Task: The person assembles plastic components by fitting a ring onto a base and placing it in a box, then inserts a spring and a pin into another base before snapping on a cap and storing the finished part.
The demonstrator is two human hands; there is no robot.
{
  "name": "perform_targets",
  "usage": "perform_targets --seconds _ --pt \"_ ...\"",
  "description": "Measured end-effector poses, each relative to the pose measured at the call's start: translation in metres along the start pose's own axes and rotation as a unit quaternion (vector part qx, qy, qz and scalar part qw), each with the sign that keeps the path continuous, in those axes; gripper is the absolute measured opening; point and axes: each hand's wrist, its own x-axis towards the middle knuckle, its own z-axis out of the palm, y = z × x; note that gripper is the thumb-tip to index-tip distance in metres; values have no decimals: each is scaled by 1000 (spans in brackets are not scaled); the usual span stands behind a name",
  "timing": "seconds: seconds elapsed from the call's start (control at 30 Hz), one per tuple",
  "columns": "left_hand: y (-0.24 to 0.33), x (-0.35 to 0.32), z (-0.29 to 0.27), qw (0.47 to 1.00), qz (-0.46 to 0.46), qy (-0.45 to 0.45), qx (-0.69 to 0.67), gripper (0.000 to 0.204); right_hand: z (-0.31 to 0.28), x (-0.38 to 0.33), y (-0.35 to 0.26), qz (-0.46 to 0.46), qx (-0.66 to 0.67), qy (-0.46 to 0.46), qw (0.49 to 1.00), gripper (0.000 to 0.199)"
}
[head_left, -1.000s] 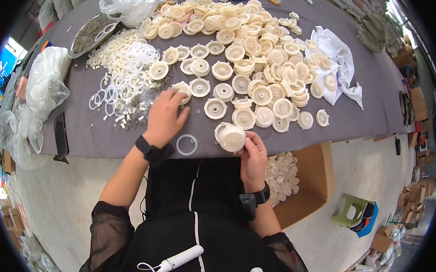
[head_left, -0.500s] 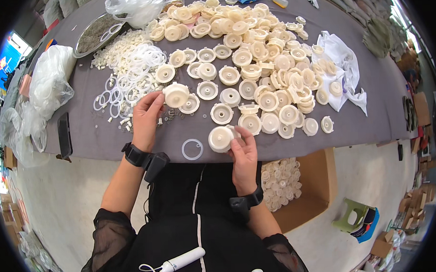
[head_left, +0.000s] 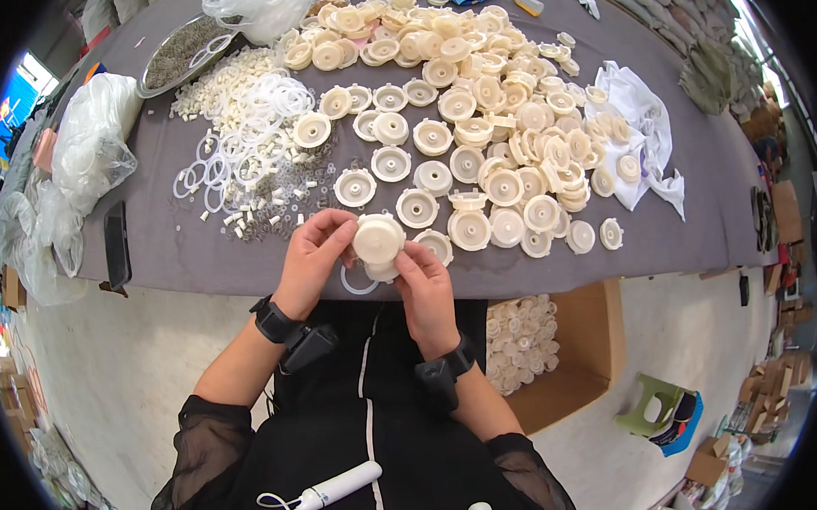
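Observation:
Both hands hold one cream round plastic disc part [head_left: 378,239] just above the near edge of the grey table [head_left: 181,256]. My left hand [head_left: 314,256] grips its left side with fingers curled over the rim. My right hand [head_left: 422,283] holds its right and lower side. A thin white ring [head_left: 353,286] lies on the table right under the hands. Beyond the hands, many similar cream discs [head_left: 477,143] are spread over the table.
A heap of white rings and small white bits [head_left: 249,143] lies at the left, with a metal tray [head_left: 176,51] and clear plastic bags [head_left: 89,141] beyond. A black phone [head_left: 116,244] lies near the left edge. A cardboard box of discs [head_left: 540,349] stands below the table at right.
My left hand left the small parts on the table and came to the disc. My right hand raised the disc, so both hands now hold it together.

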Motion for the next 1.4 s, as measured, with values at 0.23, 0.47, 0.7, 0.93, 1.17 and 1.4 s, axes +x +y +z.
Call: perform_targets --seconds 0.23,0.47,0.7,0.93,1.17,1.4 --pt "-12 -6 3 984 103 -50 136 16 5 9 -3 22 192 47 980 19" --pt "-4 1 -4 995 0 -50 82 13 2 6 -11 24 201 58 977 17" --pt "-6 0 3 990 67 -74 101 18 6 6 -7 45 210 67 974 17" --pt "4 -3 -2 993 20 -71 97 17 0 4 -7 98 197 19 975 19" --pt "2 4 1 987 -12 -30 159 24 0 5 6 104 203 12 974 26" --pt "-4 6 -1 971 31 -30 235 25 7 6 -8 127 245 -18 961 28"
